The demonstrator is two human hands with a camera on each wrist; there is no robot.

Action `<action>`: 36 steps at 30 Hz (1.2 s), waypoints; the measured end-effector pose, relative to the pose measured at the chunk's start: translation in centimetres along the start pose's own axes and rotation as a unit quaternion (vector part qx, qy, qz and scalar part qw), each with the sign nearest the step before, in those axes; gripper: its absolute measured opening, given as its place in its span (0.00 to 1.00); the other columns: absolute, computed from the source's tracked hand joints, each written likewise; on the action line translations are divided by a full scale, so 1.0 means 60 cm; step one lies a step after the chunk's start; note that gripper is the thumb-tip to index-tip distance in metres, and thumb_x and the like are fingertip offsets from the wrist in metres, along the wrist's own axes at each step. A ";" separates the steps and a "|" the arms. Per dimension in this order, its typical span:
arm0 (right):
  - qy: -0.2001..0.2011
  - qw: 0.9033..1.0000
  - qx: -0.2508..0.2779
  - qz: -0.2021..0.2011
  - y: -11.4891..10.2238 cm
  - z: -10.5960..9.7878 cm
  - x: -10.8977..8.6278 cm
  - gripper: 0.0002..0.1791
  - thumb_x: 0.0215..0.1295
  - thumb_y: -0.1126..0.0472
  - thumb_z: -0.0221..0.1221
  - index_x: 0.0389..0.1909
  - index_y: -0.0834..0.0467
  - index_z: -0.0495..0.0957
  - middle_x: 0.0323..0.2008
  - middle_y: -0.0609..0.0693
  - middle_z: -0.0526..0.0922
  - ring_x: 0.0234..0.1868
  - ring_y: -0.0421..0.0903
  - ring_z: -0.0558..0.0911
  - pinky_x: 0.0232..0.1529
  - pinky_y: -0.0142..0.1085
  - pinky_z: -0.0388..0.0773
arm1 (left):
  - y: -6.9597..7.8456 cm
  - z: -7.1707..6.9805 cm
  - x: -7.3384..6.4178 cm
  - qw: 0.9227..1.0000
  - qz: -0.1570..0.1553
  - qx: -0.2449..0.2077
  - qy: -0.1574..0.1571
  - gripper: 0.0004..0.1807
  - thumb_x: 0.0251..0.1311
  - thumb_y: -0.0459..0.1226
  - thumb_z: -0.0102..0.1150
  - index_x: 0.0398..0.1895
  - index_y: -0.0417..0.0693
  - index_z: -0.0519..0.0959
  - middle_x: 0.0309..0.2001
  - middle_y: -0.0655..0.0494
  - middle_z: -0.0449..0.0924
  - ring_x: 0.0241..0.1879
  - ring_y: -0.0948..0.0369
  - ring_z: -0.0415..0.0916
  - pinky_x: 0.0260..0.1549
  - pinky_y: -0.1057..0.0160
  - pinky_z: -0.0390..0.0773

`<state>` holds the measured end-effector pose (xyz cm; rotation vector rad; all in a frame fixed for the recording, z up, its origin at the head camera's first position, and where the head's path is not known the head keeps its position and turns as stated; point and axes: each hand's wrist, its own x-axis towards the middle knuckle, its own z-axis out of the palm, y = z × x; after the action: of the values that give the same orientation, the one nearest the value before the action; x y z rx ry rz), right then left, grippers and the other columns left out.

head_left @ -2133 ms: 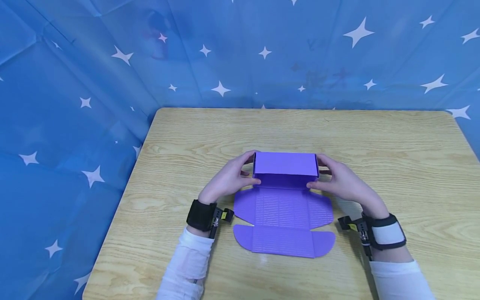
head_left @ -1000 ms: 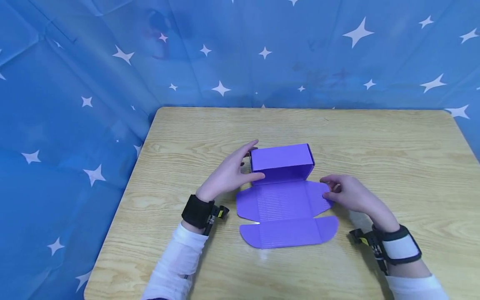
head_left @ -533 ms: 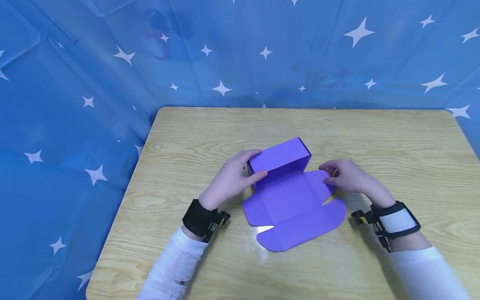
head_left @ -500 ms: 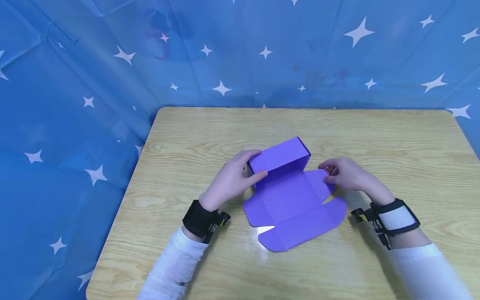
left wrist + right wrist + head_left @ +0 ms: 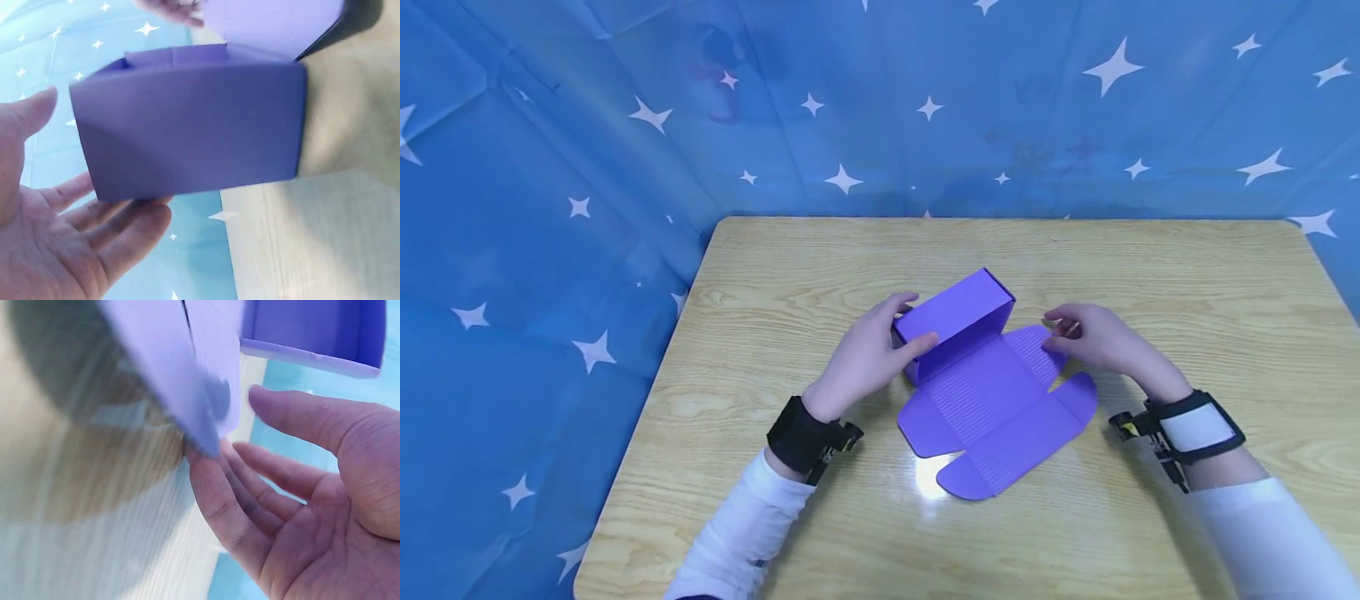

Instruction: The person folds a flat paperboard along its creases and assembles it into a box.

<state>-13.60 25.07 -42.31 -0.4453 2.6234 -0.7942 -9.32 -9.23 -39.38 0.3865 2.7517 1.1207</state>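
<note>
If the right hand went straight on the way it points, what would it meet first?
Most likely the right side flap of the purple box, right at the fingers of the right hand; depth is unclear, so they may be touching it.

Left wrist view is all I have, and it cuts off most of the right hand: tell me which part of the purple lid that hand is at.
Observer: The right hand is at the tip of the side flap on the lid, the flap farther from the left hand.

Operator: Describe the lid's outer panel for me.

Observer: The outer panel carries a rounded tab at each end; one is this near tab.

Operator: Now report how the box sits on the table.

Observer: The box sits at an angle to the far edge of the table, not parallel with it.
</note>
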 end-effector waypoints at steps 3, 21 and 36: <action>0.024 1.000 0.008 0.019 0.009 0.004 -0.031 0.28 0.73 0.58 0.64 0.63 0.75 0.75 0.44 0.67 0.88 0.44 0.59 0.89 0.39 0.35 0.82 | -0.003 -0.012 0.020 0.999 0.004 -0.028 -0.023 0.36 0.73 0.53 0.61 0.78 0.49 0.67 0.68 0.46 0.80 0.65 0.48 0.81 0.64 0.48 0.82; 0.029 0.999 -0.001 0.024 0.028 0.020 -0.077 0.19 0.66 0.64 0.67 0.53 0.72 0.82 0.34 0.57 0.86 0.34 0.40 0.81 0.34 0.31 0.76 | -0.037 -0.010 0.045 0.992 0.044 -0.078 -0.090 0.28 0.79 0.47 0.54 0.77 0.48 0.69 0.72 0.46 0.77 0.71 0.47 0.76 0.70 0.49 0.79; 0.024 0.999 -0.014 0.037 0.018 -0.018 0.057 0.21 0.73 0.61 0.61 0.58 0.73 0.80 0.47 0.71 0.86 0.48 0.64 0.85 0.43 0.38 0.78 | -0.009 0.035 -0.038 0.986 -0.059 -0.153 0.020 0.33 0.77 0.45 0.56 0.78 0.42 0.65 0.70 0.39 0.78 0.67 0.44 0.81 0.66 0.47 0.82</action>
<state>-17.29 25.07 -42.96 -0.3377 2.6820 -0.7541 -6.76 -8.91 -41.17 0.1597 2.5359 1.5010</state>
